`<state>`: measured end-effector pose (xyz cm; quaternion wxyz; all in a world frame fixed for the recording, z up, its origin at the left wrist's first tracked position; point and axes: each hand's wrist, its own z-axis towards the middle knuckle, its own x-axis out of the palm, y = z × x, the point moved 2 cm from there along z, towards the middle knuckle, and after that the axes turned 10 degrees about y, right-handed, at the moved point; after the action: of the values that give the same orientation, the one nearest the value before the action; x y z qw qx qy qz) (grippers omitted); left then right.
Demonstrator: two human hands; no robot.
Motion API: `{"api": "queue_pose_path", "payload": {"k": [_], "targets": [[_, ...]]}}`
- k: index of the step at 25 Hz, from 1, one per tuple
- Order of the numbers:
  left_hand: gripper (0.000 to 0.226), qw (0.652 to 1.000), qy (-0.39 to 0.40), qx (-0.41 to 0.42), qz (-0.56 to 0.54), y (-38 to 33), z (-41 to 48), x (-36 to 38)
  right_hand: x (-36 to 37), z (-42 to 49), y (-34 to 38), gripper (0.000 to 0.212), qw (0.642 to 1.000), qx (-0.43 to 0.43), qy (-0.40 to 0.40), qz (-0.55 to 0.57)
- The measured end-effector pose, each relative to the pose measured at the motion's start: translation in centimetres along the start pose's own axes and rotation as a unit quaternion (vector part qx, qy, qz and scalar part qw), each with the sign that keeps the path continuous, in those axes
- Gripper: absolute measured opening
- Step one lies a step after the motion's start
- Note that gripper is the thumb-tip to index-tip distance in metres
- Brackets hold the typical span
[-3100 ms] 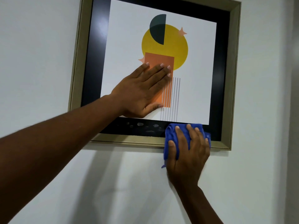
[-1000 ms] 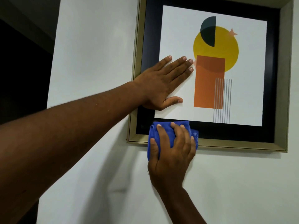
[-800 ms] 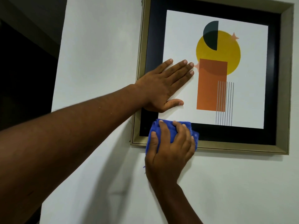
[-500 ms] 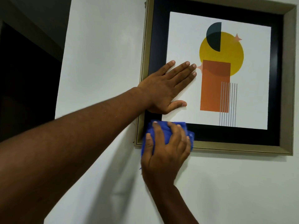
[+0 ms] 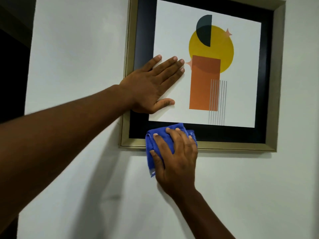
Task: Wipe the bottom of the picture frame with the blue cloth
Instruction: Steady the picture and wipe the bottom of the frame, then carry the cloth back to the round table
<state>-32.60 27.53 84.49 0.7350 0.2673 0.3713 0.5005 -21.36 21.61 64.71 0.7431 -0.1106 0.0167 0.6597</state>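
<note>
A right hand (image 5: 174,154) presses the blue cloth (image 5: 156,144) flat near the picture frame's (image 5: 233,146) lower-left corner, its unwiped bottom rail stretching rightward.

One picture frame (image 5: 233,144), one blue cloth (image 5: 156,141), two hands: left hand (image 5: 151,85), right hand (image 5: 176,159)

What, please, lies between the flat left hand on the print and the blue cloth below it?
In the head view, only a strip of white print and black mat separates the left hand from the blue cloth under the right hand.
</note>
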Motion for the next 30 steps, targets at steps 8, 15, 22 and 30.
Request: {"api": "queue_pose_path", "payload": {"k": [8,15,22,30], "targets": [[0.082,1.000,0.019,-0.023,-0.007,-0.7,-0.1,-0.2,-3.5,-2.5,-12.1,0.044,0.997,0.064,0.045,-0.008],[0.074,0.977,0.017,-0.091,-0.191,-12.1,-0.6,-2.1,-6.5,-2.1,-14.1,0.045,0.962,0.075,0.107,0.239],[0.042,0.876,-0.003,-0.314,-0.365,-22.9,1.5,-3.9,-8.3,-2.4,-15.3,0.059,0.953,0.138,0.064,0.264],[0.058,0.716,-0.097,-0.347,-0.598,-26.2,2.3,-5.6,-9.1,-5.3,-16.4,0.068,0.889,0.277,0.009,0.364]]}}
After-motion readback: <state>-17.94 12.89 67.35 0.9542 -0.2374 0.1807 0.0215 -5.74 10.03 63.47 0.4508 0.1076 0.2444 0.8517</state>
